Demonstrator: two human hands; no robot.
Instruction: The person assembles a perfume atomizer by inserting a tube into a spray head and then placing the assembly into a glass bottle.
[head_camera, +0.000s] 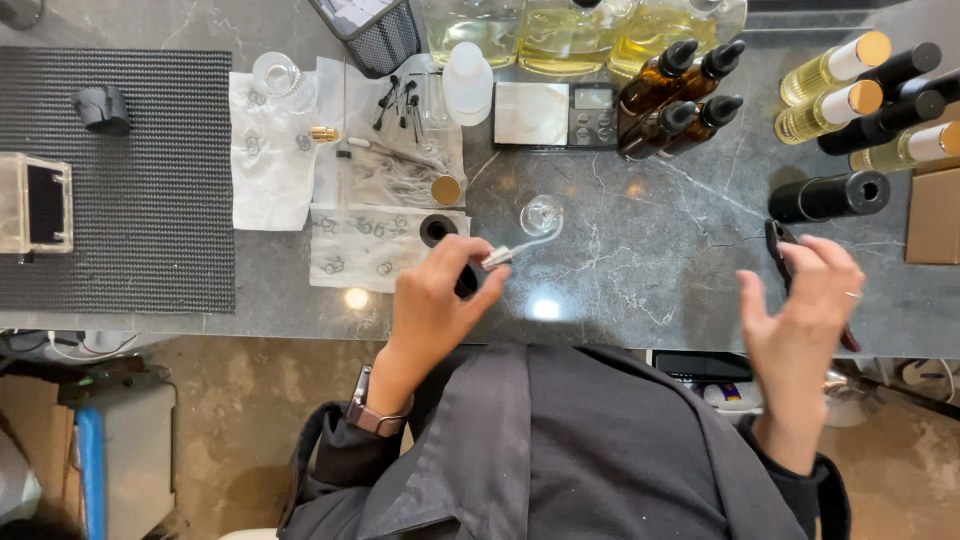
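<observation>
My left hand pinches a small spray pump by its silver collar. Its thin clear dip tube points up and to the right, towards a small clear glass piece standing on the dark marble counter. A black object shows under the same hand; whether it is held is unclear. My right hand hovers at the counter's near right edge with fingers spread, above a slim black tool whose far end sticks out past the fingertips.
Amber dropper bottles, a small digital scale, a white plastic bottle and large jugs of yellow liquid line the back. At right lie gold-capped bottles and a black cylinder. Paper towels with small parts and a ribbed black mat lie at left.
</observation>
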